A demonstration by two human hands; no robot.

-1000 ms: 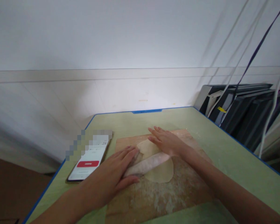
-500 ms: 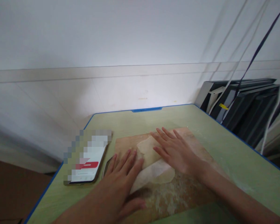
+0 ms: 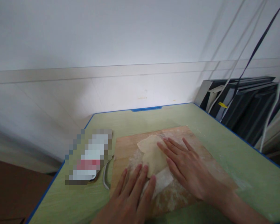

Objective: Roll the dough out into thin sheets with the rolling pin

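A pale green, blue-edged table [image 3: 140,119] stands against a white wall [image 3: 130,34]. On it, a floury wooden board [image 3: 123,147] bears thin, irregular dough [image 3: 154,152], a whitish rolling pin [image 3: 163,180] across its near edge. Left hand [image 3: 132,199] and right hand [image 3: 190,168] spread open, fingers extended, over the pin's ends, partly hiding it. A phone [image 3: 93,155] lies left; dark panels [image 3: 252,105] lean far right.

On the left side of the green table [image 3: 228,144] there lies a phone [image 3: 91,158] whose screen is mostly pixelated, behind the table stands a white wall [image 3: 130,37], and at the right some dark flat objects [image 3: 247,102], perhaps folders, lean near white cables [image 3: 277,93] and a dark strap [image 3: 262,39].
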